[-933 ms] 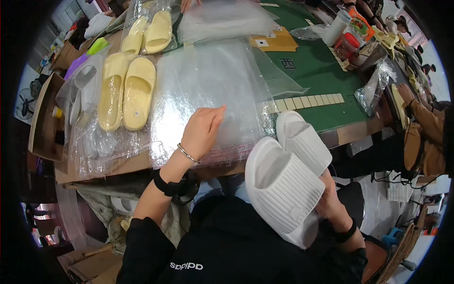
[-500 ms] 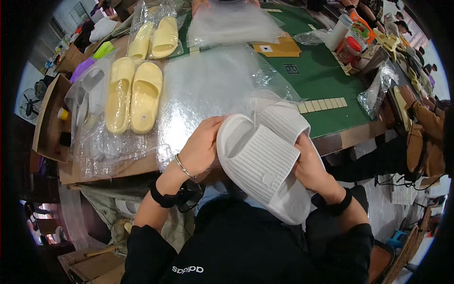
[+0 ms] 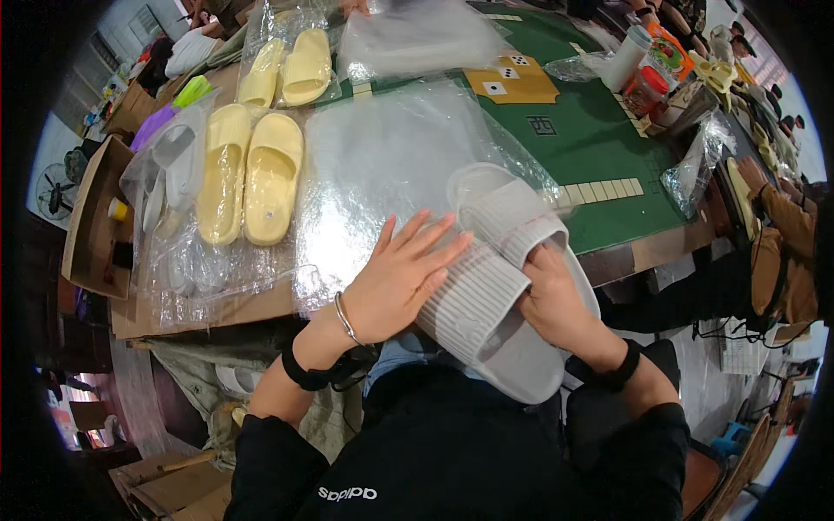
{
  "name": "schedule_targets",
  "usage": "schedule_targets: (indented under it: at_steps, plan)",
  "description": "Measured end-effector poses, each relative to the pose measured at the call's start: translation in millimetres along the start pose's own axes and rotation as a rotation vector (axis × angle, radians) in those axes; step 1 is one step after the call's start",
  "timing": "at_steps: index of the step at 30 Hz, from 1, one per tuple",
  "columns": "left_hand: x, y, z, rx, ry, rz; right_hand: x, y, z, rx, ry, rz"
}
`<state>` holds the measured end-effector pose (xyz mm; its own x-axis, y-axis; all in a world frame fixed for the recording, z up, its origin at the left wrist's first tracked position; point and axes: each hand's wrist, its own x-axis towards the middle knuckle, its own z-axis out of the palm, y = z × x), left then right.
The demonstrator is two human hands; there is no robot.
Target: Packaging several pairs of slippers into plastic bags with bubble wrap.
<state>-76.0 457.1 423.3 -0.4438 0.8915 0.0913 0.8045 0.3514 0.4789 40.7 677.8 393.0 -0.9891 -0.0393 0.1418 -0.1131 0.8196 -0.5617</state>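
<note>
A pair of light grey ribbed slide slippers is held over the table's near edge and my lap. The near slipper (image 3: 530, 369) slants toward me, and the far slipper (image 3: 512, 213) lies beside it, pointing away. My right hand (image 3: 560, 304) grips the pair, its fingers tucked in at the strap openings. With fingers stretched and spread, my left hand (image 3: 395, 286) lies flat over the toe end of the near slipper. Beneath and beyond them, clear plastic bags (image 3: 365, 165) lie flat on the table.
Left of the bags lie bagged yellow slippers (image 3: 274, 178) and bagged grey slippers (image 3: 180, 165). A stack of clear bags (image 3: 417, 43) sits at the back, another person's hand (image 3: 354, 7) beside it. A red-lidded jar (image 3: 645, 91) and white bottle (image 3: 627, 59) stand far right.
My left hand has moved from the near slipper's side onto its top, fingers now spread. The slippers have shifted and the far one shows more. The bag stack at the back has moved away slightly.
</note>
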Motion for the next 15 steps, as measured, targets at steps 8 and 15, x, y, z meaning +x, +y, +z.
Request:
schedule_targets:
  at_steps: [8,15]
  plan:
    - [-10.9,30.6,5.3,0.042,-0.073,0.134,47.4,18.3,40.2,-0.195,0.256,-0.04]
    - [-32.0,47.5,0.0,-0.032,-0.08,0.092,135.1,1.2,62.9,-0.304,0.391,0.001]
